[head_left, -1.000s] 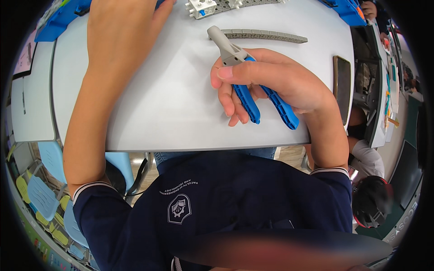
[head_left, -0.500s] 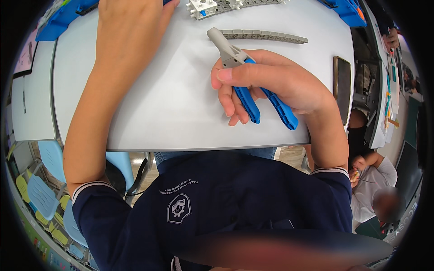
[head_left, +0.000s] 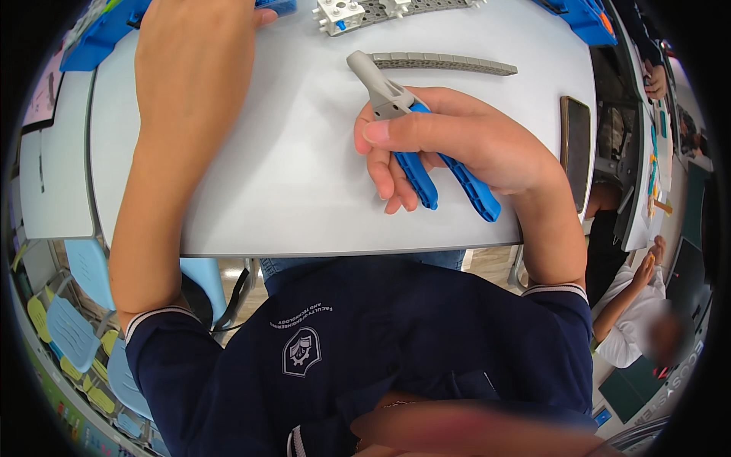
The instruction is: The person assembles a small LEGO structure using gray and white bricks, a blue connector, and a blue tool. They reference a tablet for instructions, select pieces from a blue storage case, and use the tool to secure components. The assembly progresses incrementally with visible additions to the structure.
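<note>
A blue tray [head_left: 99, 38] sits at the far left corner of the desk [head_left: 282, 190], and another blue tray [head_left: 582, 15] at the far right corner. On the floor at lower right lies a dark green sign with pale lettering [head_left: 647, 381] (too bent by the lens to make out further).

The right hand [head_left: 464, 145] is closed around a tool [head_left: 415, 133], thumb laid across the top, fingers curled under. The tool rests on the desk near its middle, slanting from upper left to lower right. Its grey nose sticks out past the thumb toward the far edge; its two blue handles, ribbed with small holes, stick out below the fingers, spread a little apart.

Just beyond the nose lies a long grey beam [head_left: 449, 63], slightly curved, apart from the tool. Further off is a grey and white block assembly [head_left: 358, 11]. A dark phone [head_left: 576, 141] lies flat to the right of the wrist.

The left hand [head_left: 194, 53] reaches to the far edge of the desk, back upward; whether it is open or closed I cannot tell
</note>
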Tool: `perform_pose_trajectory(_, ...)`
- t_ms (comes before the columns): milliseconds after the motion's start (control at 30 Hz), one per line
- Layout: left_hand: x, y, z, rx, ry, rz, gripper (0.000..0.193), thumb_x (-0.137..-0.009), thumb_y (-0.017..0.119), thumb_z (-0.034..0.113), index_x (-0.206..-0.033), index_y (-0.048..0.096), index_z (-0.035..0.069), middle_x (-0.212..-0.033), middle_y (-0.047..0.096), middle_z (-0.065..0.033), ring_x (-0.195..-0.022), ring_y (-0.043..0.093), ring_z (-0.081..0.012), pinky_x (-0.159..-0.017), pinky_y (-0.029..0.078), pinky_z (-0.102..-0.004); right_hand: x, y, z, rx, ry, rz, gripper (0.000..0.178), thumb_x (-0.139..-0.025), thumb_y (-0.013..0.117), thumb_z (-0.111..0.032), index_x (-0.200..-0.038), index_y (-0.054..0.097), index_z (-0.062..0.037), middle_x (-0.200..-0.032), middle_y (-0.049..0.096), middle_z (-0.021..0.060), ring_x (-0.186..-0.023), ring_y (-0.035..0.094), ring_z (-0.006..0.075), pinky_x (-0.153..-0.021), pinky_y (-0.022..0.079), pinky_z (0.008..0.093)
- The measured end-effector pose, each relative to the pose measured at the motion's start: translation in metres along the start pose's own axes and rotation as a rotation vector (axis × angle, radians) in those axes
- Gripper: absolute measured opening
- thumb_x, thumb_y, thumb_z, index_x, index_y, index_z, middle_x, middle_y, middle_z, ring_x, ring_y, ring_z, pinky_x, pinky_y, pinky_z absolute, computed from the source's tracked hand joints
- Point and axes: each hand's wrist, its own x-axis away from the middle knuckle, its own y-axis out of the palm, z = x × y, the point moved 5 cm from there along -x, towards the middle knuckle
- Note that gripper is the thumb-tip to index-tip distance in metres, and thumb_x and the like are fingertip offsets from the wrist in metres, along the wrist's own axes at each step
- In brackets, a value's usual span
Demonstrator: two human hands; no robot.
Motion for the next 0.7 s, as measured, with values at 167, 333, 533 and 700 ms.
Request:
perform_pose_trajectory(167,-0.0016,0.0000,-0.0033,0.023,-0.037,-0.010,0.013,-0.088,0.075,0.015,-0.099,0.071,0.009,-0.091,0.073,-0.0014,-0.087,0.064,-0.0219,-0.081,0.049,-0.0360,-0.0001,0.0004,-0.0001,0.003,-0.015,0.003,0.035,-0.093,0.064,-0.036,-0.086,0.067,-0.0027,-0.078,0.069,0.0090,-0.064,0.066,0.0151,-0.060,0.050,0.0275)
perform_pose_trajectory(333,-0.0037,-0.0017,-0.0019,0.073,-0.013,0.038,0.012,-0.087,0.077,0.015,-0.094,0.070,0.009,-0.090,0.072,-0.0004,-0.084,0.063,-0.0219,-0.078,0.049,-0.0360,-0.0002,0.0005,0.0004,0.012,-0.016,0.001,0.035,-0.093,0.064,-0.037,-0.082,0.067,-0.0031,-0.077,0.069,0.0088,-0.064,0.066,0.0149,-0.060,0.050,0.0275)
perform_pose_trajectory(533,-0.0035,-0.0035,-0.0003,0.085,-0.032,0.062,0.012,-0.088,0.077,0.017,-0.093,0.070,0.009,-0.092,0.072,0.0003,-0.085,0.062,-0.0213,-0.076,0.049,-0.0344,0.0001,0.0005,-0.0011,0.010,-0.031,-0.006,0.034,-0.093,0.064,-0.036,-0.090,0.067,-0.0020,-0.077,0.069,0.0083,-0.064,0.066,0.0149,-0.060,0.050,0.0266)
perform_pose_trajectory(700,-0.0039,-0.0093,0.0017,0.244,-0.125,0.055,0.017,-0.083,0.078,0.010,-0.090,0.063,0.005,-0.089,0.063,-0.0075,-0.086,0.055,-0.0236,-0.083,0.042,-0.0341,0.0027,-0.0024,-0.0036,-0.023,-0.042,0.040,0.034,-0.094,0.063,-0.034,-0.100,0.066,-0.0010,-0.079,0.069,0.0083,-0.064,0.066,0.0148,-0.062,0.051,0.0264)
